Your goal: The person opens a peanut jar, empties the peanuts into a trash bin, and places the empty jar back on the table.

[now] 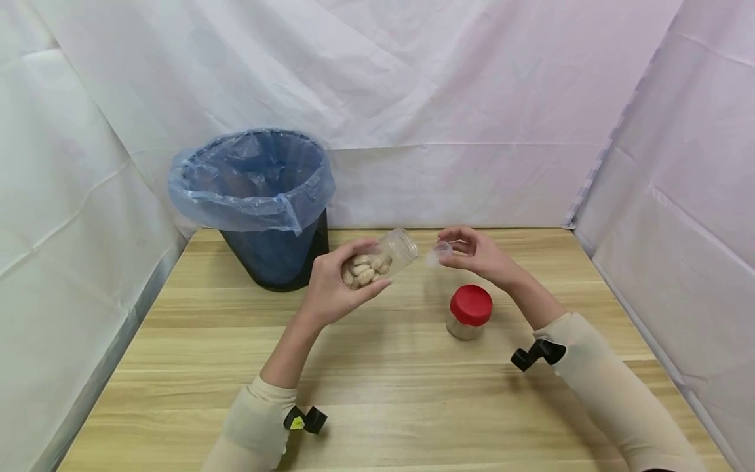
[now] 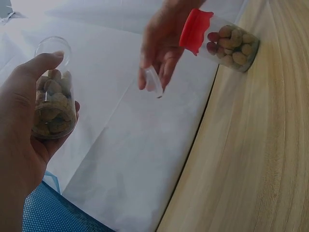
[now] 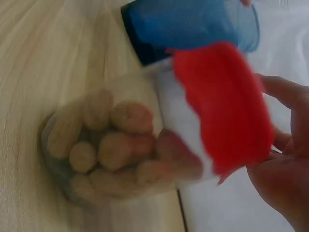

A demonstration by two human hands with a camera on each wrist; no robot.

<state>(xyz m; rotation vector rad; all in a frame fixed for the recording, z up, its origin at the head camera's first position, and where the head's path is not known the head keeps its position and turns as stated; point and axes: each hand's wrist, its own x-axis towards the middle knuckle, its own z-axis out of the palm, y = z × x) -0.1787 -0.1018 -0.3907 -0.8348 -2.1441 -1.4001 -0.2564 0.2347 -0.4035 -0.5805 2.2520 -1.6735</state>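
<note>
My left hand (image 1: 334,288) grips a clear jar (image 1: 385,259) that holds several peanuts, tilted with its uncovered mouth toward the right hand. In the left wrist view, that hand (image 2: 21,118) has its thumb along the side of the jar (image 2: 55,104). My right hand (image 1: 479,255) pinches a small translucent lid (image 1: 439,253) just right of the jar's mouth, apart from it; the lid (image 2: 153,82) also shows in the left wrist view. Below the right hand stands a second jar with a red lid (image 1: 471,305), with nuts inside (image 2: 234,46).
A dark mesh bin (image 1: 277,255) with a blue plastic liner (image 1: 253,213) stands at the back left of the wooden table (image 1: 377,387). White sheets (image 1: 460,131) hang behind the table and along both sides.
</note>
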